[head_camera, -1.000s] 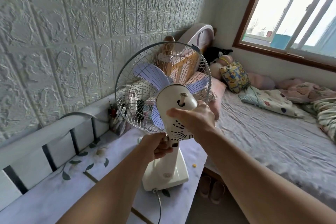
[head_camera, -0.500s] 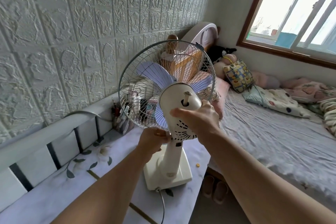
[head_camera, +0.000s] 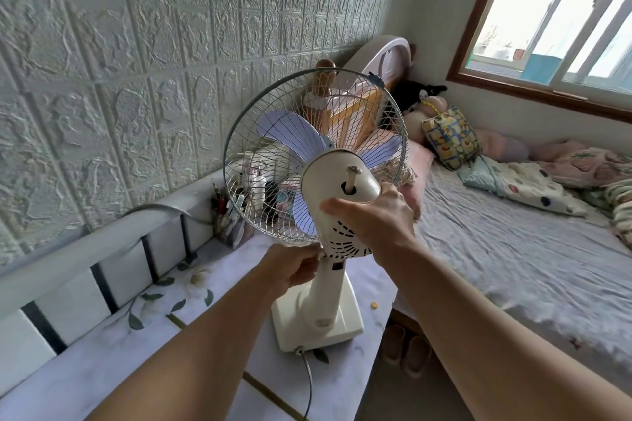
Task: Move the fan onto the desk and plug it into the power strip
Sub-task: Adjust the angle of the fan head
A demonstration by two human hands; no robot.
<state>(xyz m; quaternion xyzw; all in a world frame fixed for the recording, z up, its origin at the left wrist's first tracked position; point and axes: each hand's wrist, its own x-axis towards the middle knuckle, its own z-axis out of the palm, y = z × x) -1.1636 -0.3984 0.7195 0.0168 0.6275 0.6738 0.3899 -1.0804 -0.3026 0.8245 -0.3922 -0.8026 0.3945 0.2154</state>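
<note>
1. Pale embossed brick-pattern wall panels run along the left of a small bedroom, above a white desk with a leaf-and-flower print.
2. On the right hand, the fingers are curled over the back of the motor housing of the cream table fan with pale violet blades and a wire cage, thumb across the housing just under the oscillation knob.
3. On the left hand, the fingers are wrapped around the top of the fan's neck, just under the vented housing.
4. The fan's square base sits at the desk's right edge, the cage facing away from the person and tilted up a little.
5. A grey power cord leaves the rear of the base and trails toward the camera over the desk; its plug cannot be seen.
6. A small yellow bit lies on the desk just right of the base.
7. Beyond the cage, against the wall, a clear holder with pens and pencils standing in it sits on the desk; more small items behind the wires are too obscured to name.
8. A grey cable arches over the desk's raised white back rail.
9. Right of the desk is a bed with a grey wrinkled sheet, with a yellow patterned pillow and soft toys by the headboard.
10. A pair of beige slippers lies on the floor between desk and bed.
11. A wood-framed window fills the upper right.
</note>
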